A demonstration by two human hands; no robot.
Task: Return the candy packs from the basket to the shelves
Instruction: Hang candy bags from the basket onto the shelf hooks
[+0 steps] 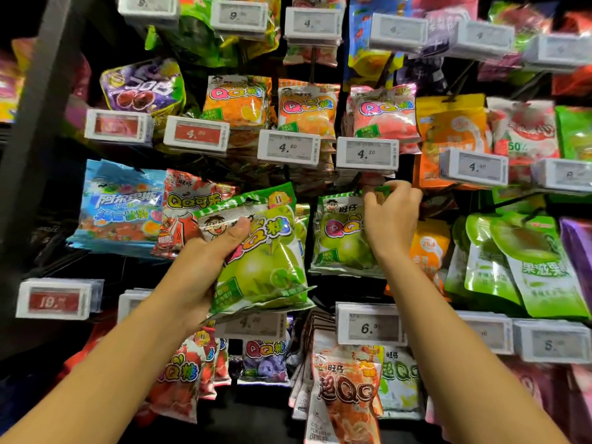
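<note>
My left hand (205, 261) grips a green apple candy pack (266, 267) by its upper left corner, holding it tilted in front of the peg shelves. My right hand (389, 216) pinches the top right corner of a second green apple candy pack (342, 238) that hangs on a peg in the middle row, just right of the held pack. The basket is out of view.
Peg hooks carry many candy packs: orange packs (307, 107) and a pink pack (384, 113) above, a blue pack (121, 206) and a red cola pack (179, 213) at left, green pouches (519, 261) at right. White price tags (366, 153) jut out on each row.
</note>
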